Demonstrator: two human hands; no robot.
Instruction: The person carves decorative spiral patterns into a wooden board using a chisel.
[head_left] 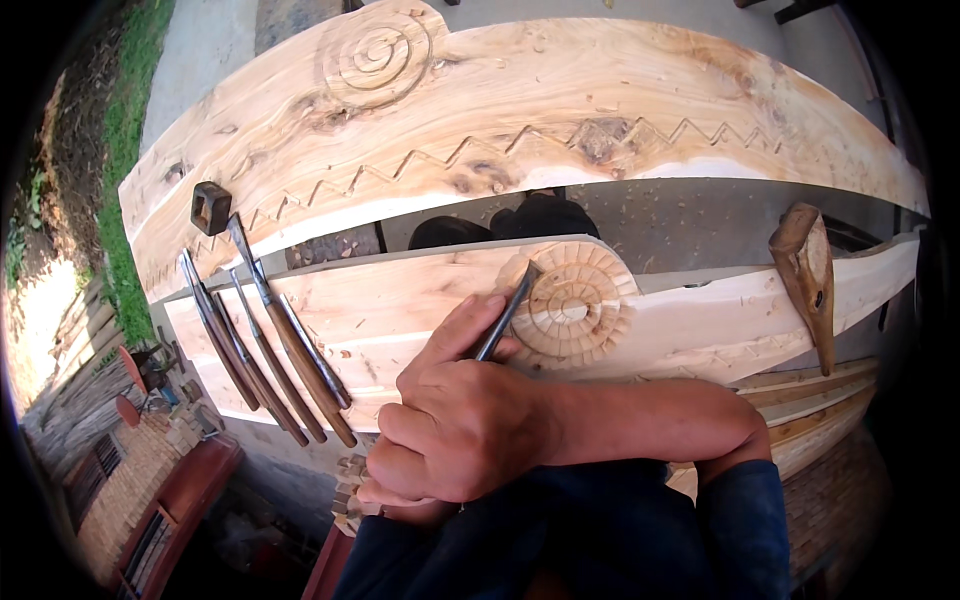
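My right hand [475, 420] is closed in a fist around a carving chisel [508, 315], its forearm reaching in from the right. Partly covered by it, my left hand [455, 335] has its fingers pressed on the chisel's metal shank. The blade's tip touches the upper left part of a spiral carving [575, 312] with short radiating cuts, on the near pale wooden board [410, 285]. The handle is hidden inside my hands. To the left, several chisels with brown handles [290, 340] lie side by side across this board.
A far curved board [560, 80] bears a carved spiral and a zigzag groove. On its left part sits a dark hollow block [211, 208]. A rough wooden mallet [805, 265] lies across the near board's right part. Wood strips [820, 410] lie at the right; small shavings are scattered about.
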